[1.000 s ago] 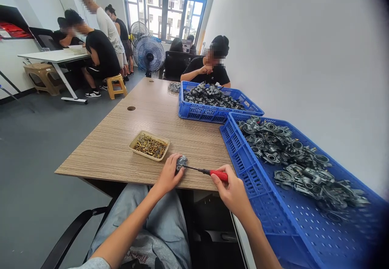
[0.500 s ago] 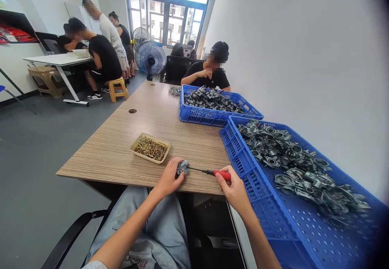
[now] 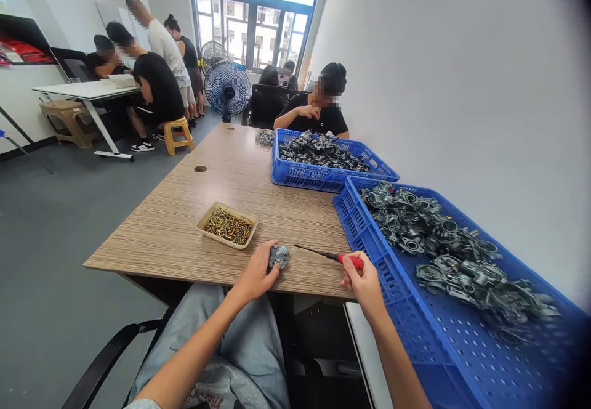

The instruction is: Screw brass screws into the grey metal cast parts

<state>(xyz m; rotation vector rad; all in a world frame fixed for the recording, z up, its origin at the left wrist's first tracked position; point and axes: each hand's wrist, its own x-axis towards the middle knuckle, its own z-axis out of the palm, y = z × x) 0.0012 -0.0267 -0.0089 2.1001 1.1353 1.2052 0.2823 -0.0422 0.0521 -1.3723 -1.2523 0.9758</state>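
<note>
Left hand (image 3: 255, 273): fingers clamped on metal casting (image 3: 279, 257), just right of beige tray (image 3: 220, 241) | Right hand (image 3: 365, 283): fingers clamped on red-handled screwdriver (image 3: 330, 255), farther right of tray; tip apart from casting

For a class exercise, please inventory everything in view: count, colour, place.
Table: 1, brown, front
Metal part: 1, grey, table's near edge
Screwdriver: 1, red handle, over table
Tray: 1, beige, on table
Small pieces: many, brass-coloured, in tray
Crates: 2, blue, right side
Castings: many, grey, in crates
Desk: 1, white, back left
Stools: 2+, yellowish, near desk
Chairs: 3+, black, front and back
Window: 1, dark-framed, back
Fans: 2, dark, before window
Other people: 7+, mostly black clothes, background
Left hand: 1, bare, holding metal part
Right hand: 1, bare, holding screwdriver
</note>
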